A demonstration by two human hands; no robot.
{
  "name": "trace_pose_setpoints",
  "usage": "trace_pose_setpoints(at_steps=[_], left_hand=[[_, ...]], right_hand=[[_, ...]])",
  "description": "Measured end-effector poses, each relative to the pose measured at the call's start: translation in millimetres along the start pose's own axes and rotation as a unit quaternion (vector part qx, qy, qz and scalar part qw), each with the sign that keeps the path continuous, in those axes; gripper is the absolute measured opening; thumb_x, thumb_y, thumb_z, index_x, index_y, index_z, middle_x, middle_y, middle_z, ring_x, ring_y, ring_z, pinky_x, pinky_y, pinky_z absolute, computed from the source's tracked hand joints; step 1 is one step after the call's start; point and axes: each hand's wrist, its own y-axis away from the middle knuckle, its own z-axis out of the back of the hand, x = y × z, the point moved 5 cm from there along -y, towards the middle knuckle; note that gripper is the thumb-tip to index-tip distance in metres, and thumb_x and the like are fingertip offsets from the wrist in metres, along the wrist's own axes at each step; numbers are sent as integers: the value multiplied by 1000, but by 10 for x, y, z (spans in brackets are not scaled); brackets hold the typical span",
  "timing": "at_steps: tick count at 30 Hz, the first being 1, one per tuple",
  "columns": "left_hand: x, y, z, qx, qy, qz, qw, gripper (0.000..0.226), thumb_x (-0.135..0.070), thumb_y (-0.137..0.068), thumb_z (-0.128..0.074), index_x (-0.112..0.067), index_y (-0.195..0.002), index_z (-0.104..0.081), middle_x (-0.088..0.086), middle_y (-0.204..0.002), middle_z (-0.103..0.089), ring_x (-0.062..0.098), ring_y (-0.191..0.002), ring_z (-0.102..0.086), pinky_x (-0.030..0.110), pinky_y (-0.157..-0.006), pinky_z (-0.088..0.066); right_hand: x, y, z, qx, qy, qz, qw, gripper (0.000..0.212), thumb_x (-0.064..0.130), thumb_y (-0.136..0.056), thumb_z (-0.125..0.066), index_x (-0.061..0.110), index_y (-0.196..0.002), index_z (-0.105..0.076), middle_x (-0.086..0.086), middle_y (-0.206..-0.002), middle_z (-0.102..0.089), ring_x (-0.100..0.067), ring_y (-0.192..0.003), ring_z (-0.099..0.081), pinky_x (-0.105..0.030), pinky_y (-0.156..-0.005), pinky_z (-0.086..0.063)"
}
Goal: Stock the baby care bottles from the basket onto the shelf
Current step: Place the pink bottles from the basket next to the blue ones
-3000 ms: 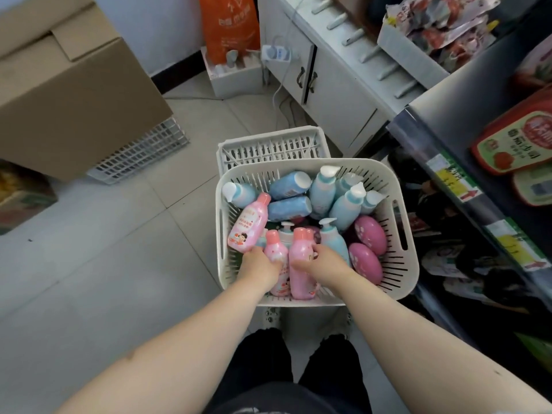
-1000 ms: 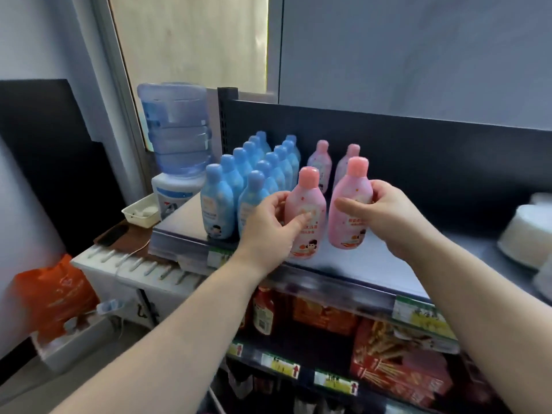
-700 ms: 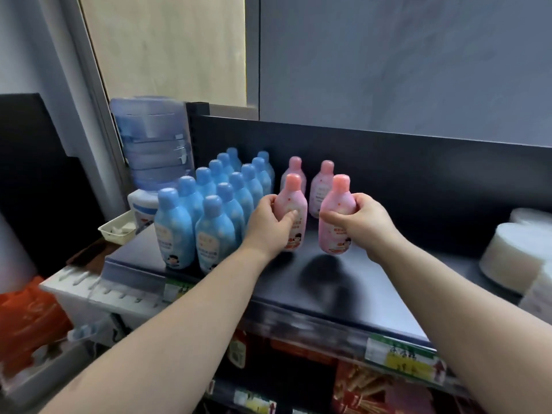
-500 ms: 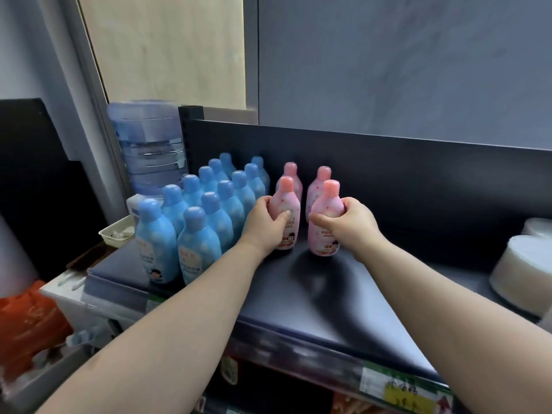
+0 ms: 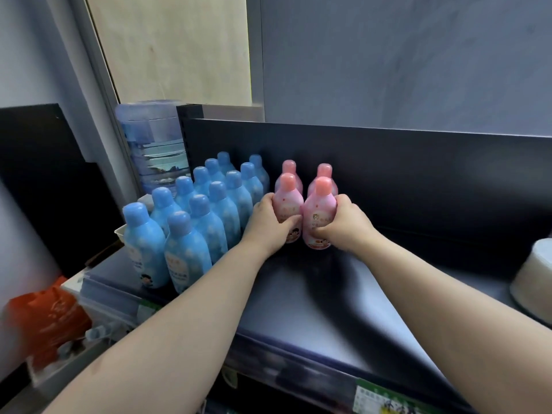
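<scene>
Open shelf [image 5: 328, 309] in front, blue bottles [image 5: 206, 225] packed left, perhaps a tissue roll [image 5: 534, 276] far right

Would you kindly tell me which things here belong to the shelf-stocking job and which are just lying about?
Job: left hand, gripping the left pink bottle; right hand, gripping the right pink bottle; blue bottles; shelf.
Lying about: water jug; orange bag.

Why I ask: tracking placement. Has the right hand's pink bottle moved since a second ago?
Yes: the pink bottle went from the shelf front back toward the rear pink bottle.
</scene>
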Motion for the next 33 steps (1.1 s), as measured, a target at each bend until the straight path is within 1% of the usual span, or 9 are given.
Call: trace_pose_setpoints(at_steps=[3,7,12,17,22,24,28,31,33], left_hand=[[-66,-5,-14,-20,-33,47,998,71,-58,-77,-64,-18,-132,-42,7,-127,-49,26,-110,-56,42,-92,-49],[-204,-33,-26,-56,-36,85,994,59,-51,-86,-58,-18,-130,-36,10,-129,-43,28,-106,-53,35,-81,-45],[-235,-94,-10,-45,-34,61,997,50,-38,-93,-52,-16,-135,-37,9,-134,-47,28,-117,-51,34,-89,-42],[-259,-136,24,-35,-41,40,998,43,-32,-95,-49,-18,-135,-40,7,-129,-54,26,-116,-52,34,-91,-42],[-290,-110,24,-40,-49,40,997,50,-31,-96,-48,-17,-141,-34,8,-136,-51,27,-122,-50,35,-97,-40],[-321,-61,34,-47,-54,46,996,58,-31,-96,-48,-14,-147,-26,10,-144,-43,27,-129,-44,35,-102,-37],[-464,162,87,-54,-54,30,997,60,-28,-97,-46,-7,-147,-21,11,-151,-32,25,-137,-34,31,-103,-32],[-554,432,190,-45,-44,-8,998,55,-24,-97,-46,-8,-145,-25,8,-151,-31,21,-137,-31,21,-97,-26],[-578,649,323,-49,-42,-36,997,54,-23,-97,-47,-9,-146,-27,6,-151,-31,17,-138,-29,15,-99,-21]], right_hand=[[-45,0,28,8,2,1,1000,45,20,-76,-74,10,-109,-46,-5,-98,-59,-21,-81,-56,-28,-58,-39],[-78,-15,35,-5,-10,8,1000,44,23,-76,-76,12,-106,-46,-1,-92,-57,-19,-79,-55,-24,-51,-36],[-95,-47,24,-30,-27,11,999,46,25,-75,-77,11,-107,-48,0,-93,-58,-18,-80,-56,-28,-61,-40],[-75,-86,-25,-43,-56,7,997,48,23,-75,-78,11,-108,-46,-4,-102,-60,-21,-85,-57,-31,-68,-46],[-61,-80,-37,-46,-57,2,997,48,21,-73,-78,12,-106,-44,-7,-107,-58,-24,-89,-60,-35,-70,-50],[-36,-44,-10,-57,-50,-1,997,54,24,-71,-81,11,-108,-43,-9,-112,-54,-27,-96,-59,-39,-76,-52],[120,121,105,-103,-24,17,994,65,30,-71,-81,9,-120,-43,-10,-121,-45,-29,-114,-49,-37,-89,-47],[340,319,159,-110,-7,73,991,73,31,-75,-78,12,-133,-38,-9,-127,-41,-25,-123,-39,-30,-94,-37],[505,490,176,-108,3,113,988,78,33,-77,-76,15,-139,-34,-7,-132,-39,-23,-125,-36,-27,-96,-33]])
